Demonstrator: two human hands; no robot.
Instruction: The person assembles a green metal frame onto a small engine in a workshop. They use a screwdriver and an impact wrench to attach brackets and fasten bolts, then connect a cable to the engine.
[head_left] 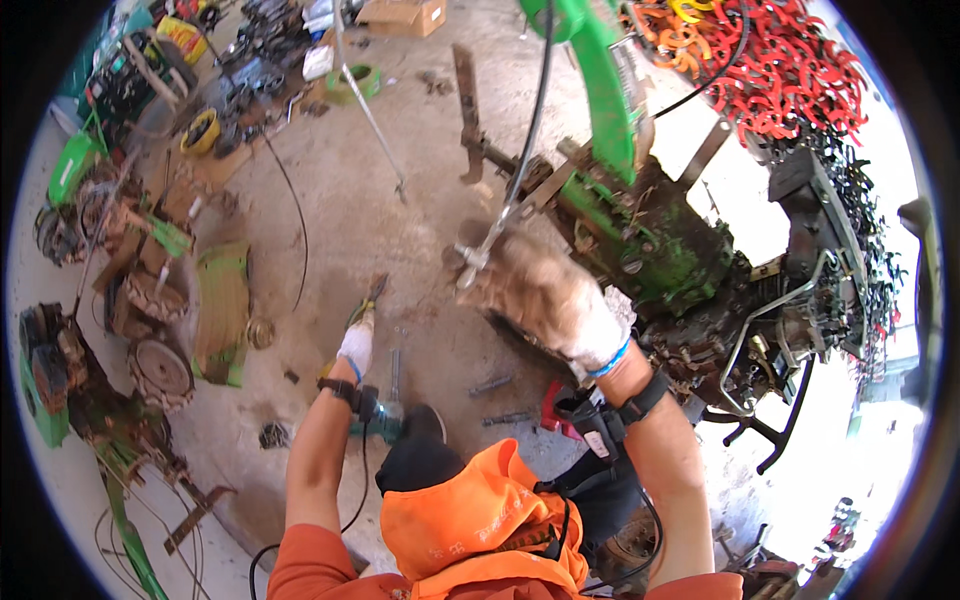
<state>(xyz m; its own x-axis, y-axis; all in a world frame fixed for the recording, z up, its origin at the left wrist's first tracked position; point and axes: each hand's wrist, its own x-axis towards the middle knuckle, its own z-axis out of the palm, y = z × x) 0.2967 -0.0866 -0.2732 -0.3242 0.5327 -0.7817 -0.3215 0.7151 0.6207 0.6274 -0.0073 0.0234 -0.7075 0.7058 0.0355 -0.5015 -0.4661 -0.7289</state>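
My left hand (358, 345), in a whitish work glove, is closed around what look like pliers (374, 294) with yellow-green handles and dark jaws pointing away from me. My right hand (550, 300), in a brown-stained glove, is smeared by motion beside the green machine. Directly over its fingers is a T-shaped metal fitting (472, 262) at the lower end of a cable (530, 130). Whether the right fingers hold this fitting or something beneath it cannot be made out. The greasy green machine body (650, 245) stands to the right of that hand.
A green curved arm (610, 90) rises from the machine. Another thin rod or cable (370, 115) hangs left of it. A teal power tool (385, 420) and loose metal parts (490, 384) lie near my feet. Red curved parts (780, 70) are piled far right; gears (160, 372) lie left.
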